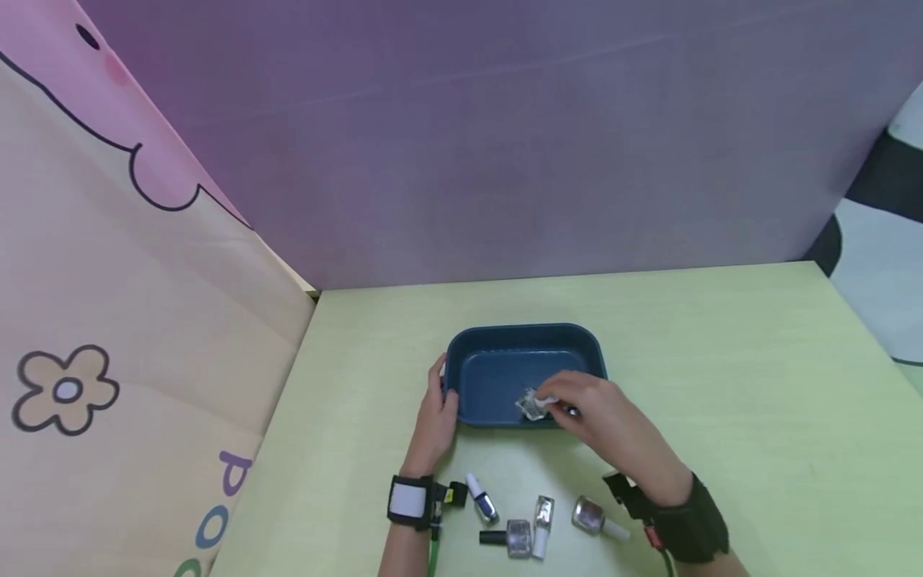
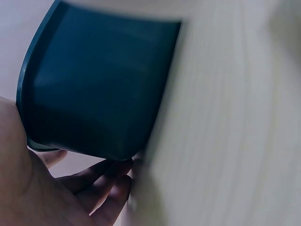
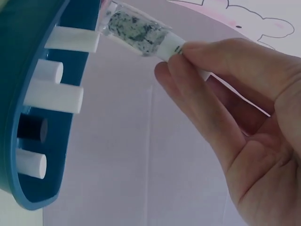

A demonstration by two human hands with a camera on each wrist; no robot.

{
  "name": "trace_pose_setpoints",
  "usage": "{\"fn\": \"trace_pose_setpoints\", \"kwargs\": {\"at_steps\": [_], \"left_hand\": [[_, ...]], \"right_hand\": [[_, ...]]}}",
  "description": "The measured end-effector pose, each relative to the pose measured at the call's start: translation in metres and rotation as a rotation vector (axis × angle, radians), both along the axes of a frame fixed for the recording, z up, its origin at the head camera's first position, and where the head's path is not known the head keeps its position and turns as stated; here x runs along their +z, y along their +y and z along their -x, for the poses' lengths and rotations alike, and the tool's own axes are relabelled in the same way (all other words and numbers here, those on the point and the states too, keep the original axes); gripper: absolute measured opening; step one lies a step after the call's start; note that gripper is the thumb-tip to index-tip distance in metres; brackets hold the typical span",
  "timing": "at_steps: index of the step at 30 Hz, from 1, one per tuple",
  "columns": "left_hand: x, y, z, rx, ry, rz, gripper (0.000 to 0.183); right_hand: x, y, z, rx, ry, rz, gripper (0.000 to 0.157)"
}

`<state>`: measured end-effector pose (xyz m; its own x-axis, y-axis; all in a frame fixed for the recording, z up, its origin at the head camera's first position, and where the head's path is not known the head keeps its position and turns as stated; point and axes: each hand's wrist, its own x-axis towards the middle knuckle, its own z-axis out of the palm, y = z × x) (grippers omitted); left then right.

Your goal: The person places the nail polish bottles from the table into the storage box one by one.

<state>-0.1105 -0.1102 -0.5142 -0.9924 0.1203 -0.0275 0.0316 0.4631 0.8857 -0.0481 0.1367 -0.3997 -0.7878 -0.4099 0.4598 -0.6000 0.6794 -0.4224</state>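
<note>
Here I see the left hand gripping the blue tray, right hand pinching a glittery bottle by its white cap, four bottles on the table

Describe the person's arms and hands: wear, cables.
Left hand and right hand bare, no sleeves visible. Left: narrow black wristband, pale rectangular patch, black yellow-marked block, green cable. Right: broad black wristband, angular black mount, red fitting, dark cable.

Free tabletop beyond tray, bottles nearside
</note>
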Motion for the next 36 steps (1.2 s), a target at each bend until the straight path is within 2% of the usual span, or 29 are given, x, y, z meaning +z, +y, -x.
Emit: {"fn": "trace_pose_setpoints", "kwargs": {"at_steps": [6, 18, 28, 36], "left_hand": [[0.000, -0.001, 0.000, 0.002, -0.007, -0.010, 0.054], [-0.001, -0.003, -0.001, 0.006, -0.007, -0.005, 0.053], [0.001, -0.002, -0.002, 0.009, -0.007, -0.005, 0.054], [0.001, -0.004, -0.004, 0.019, -0.005, 0.000, 0.056]], "right_hand": [[-0.001, 0.007, 0.004, -0.039, 0.013, 0.016, 0.022], [-0.009, 0.020, 0.008, -0.094, -0.035, 0.090, 0.023], [-0.015, 0.028, 0.011, -0.151, -0.001, 0.077, 0.024], [-0.019, 0.034, 0.011, -0.240, -0.050, 0.026, 0.021]]}}
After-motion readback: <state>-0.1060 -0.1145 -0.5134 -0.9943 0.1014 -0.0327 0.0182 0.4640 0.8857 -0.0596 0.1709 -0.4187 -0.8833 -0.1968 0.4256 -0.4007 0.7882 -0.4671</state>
